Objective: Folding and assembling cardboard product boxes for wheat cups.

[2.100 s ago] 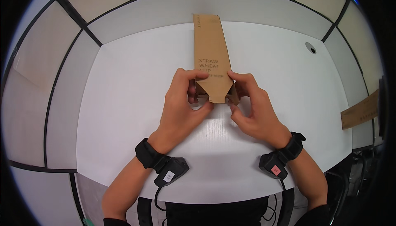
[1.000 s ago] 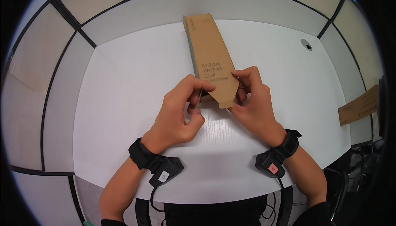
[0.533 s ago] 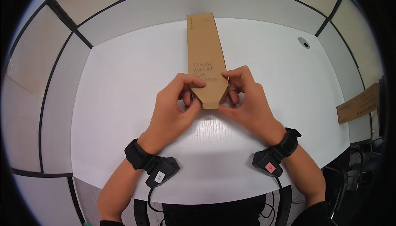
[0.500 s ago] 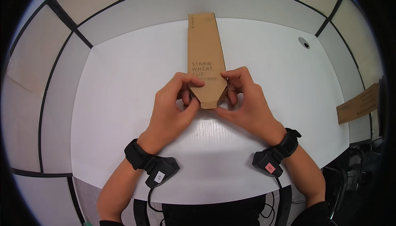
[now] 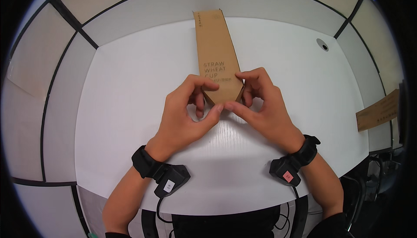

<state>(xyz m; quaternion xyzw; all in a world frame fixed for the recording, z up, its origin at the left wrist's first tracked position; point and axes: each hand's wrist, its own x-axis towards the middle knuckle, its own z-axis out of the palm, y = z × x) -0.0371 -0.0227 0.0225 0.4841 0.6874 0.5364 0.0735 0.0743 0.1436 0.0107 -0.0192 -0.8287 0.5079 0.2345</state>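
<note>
On the white desk [image 5: 130, 107] my left hand [image 5: 184, 112] and right hand [image 5: 263, 105] pinch the near, pointed end of a long brown carton [image 5: 217, 55], my fingers hiding its tip.

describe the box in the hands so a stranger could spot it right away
On the white table, look to the middle, where the left hand and right hand meet. They pinch the near, pointed end of the box, a long flat brown carton running away from the person. The other brown carton lies untouched at the table's right edge.
</note>
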